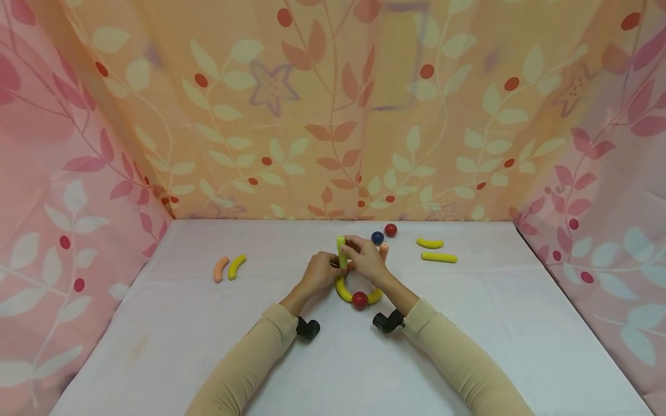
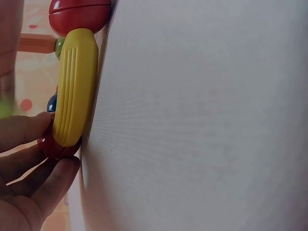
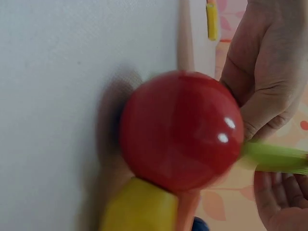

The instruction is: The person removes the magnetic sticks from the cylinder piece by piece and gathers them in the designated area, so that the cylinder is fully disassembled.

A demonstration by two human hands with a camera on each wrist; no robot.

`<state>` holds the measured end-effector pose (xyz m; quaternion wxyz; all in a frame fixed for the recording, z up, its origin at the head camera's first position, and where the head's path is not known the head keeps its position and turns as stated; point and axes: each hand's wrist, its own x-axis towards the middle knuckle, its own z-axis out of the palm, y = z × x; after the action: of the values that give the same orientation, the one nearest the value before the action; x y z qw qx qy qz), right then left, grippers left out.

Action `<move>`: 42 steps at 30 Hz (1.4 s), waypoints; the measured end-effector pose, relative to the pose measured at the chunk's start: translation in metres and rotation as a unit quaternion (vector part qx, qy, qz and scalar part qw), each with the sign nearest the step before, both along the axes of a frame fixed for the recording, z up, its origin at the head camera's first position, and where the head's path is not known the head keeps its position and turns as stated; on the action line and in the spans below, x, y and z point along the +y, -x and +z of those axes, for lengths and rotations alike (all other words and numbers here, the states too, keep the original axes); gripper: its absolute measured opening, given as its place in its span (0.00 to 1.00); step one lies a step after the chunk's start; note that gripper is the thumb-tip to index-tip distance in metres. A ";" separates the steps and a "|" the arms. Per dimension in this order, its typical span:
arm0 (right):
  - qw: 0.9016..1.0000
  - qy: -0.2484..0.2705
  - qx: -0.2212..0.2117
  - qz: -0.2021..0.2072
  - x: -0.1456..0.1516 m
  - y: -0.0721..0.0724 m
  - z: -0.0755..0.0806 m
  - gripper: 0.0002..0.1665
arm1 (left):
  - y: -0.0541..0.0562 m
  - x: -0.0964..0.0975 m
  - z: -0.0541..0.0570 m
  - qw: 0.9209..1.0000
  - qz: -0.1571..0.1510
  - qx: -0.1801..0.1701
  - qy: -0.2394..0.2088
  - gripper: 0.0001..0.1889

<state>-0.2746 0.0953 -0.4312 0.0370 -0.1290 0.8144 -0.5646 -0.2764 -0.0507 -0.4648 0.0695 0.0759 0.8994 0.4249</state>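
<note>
In the middle of the table my left hand [image 1: 321, 270] grips a red ball [image 2: 57, 149] at one end of a curved yellow piece [image 2: 77, 91]. My right hand [image 1: 366, 261] pinches a light green stick [image 1: 341, 248], held upright just above the left fingertips. The stick is blurred in the right wrist view. Nearest me, another red ball [image 1: 359, 300] joins two curved yellow pieces into part of a ring lying on the table. An orange stick [image 1: 384, 252] stands up behind my right hand, which hides part of the ring.
Behind the ring lie a blue ball [image 1: 377, 237] and a loose red ball [image 1: 391, 230]. To the right are a curved yellow piece [image 1: 430, 243] and a straight yellow stick [image 1: 439, 257]. An orange curved piece [image 1: 221, 269] and a yellow one [image 1: 237, 267] lie left. Patterned curtains surround the table.
</note>
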 end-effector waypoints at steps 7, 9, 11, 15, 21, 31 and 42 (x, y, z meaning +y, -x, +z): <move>1.000 0.004 0.012 0.006 0.000 -0.002 0.006 0.20 | 0.000 0.001 -0.001 1.000 0.004 -0.003 -0.002 0.11; 1.000 0.008 0.012 0.008 0.000 -0.003 0.007 0.20 | 0.000 0.000 -0.001 1.000 0.003 -0.003 -0.003 0.10; 1.000 0.009 0.015 0.009 0.001 -0.004 0.008 0.19 | 0.000 0.000 -0.001 1.000 0.002 -0.002 -0.004 0.10; 1.000 0.014 0.018 0.016 0.003 -0.007 0.009 0.19 | 0.000 0.000 -0.002 1.000 -0.001 -0.002 -0.003 0.10; 0.998 0.015 0.044 0.032 0.010 -0.013 0.018 0.20 | 0.000 0.001 -0.001 1.000 0.001 -0.005 0.000 0.12; 0.991 -0.019 0.127 0.023 0.028 -0.024 0.051 0.19 | -0.003 0.001 0.001 1.000 0.019 0.000 0.011 0.15; 0.985 -0.029 0.166 -0.033 0.083 -0.018 0.062 0.19 | -0.002 0.003 -0.001 0.999 0.025 -0.019 0.013 0.16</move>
<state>-0.2569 0.1783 -0.3692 -0.1131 -0.1929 0.8290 -0.5125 -0.2748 -0.0479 -0.4662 0.0771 0.0442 0.9051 0.4159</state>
